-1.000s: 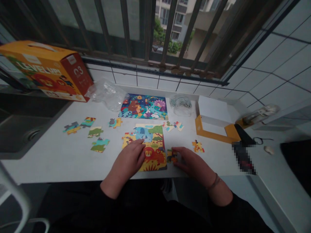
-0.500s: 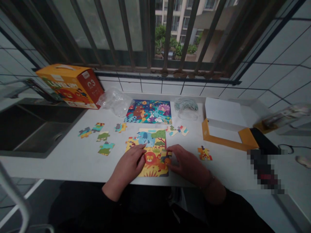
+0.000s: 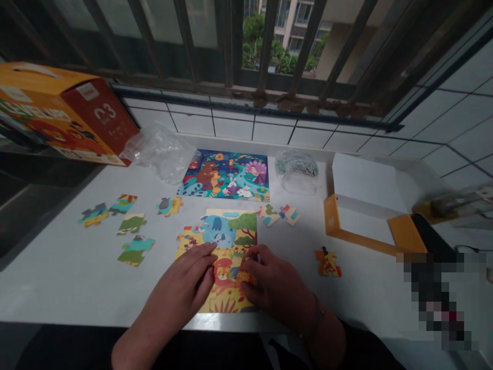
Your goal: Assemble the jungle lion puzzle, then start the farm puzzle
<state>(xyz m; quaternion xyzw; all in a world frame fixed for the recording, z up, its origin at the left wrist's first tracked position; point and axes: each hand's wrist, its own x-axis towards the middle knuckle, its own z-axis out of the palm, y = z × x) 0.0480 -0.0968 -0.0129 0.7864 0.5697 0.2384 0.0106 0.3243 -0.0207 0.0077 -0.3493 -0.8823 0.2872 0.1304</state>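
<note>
One jigsaw piece [image 3: 234, 271] pinched in right hand [image 3: 271, 280], now over lion puzzle [image 3: 227, 304], not beside it; looks unseated. Left hand [image 3: 181, 282] loosely flat, fingers close together.

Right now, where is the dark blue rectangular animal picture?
In the head view, the dark blue animal picture lies near the white tiled wall, between the crumpled clear plastic bag on its left and the clear plastic packet on its right.

A thin, dark bracelet [image 3: 319, 314] circles my wrist behind my right hand [image 3: 271, 280]. At the lower right, my long black sleeve [image 3: 365, 349] leaves the forearm partly bare. More black clothing [image 3: 211, 354] shows at bottom centre.
</note>
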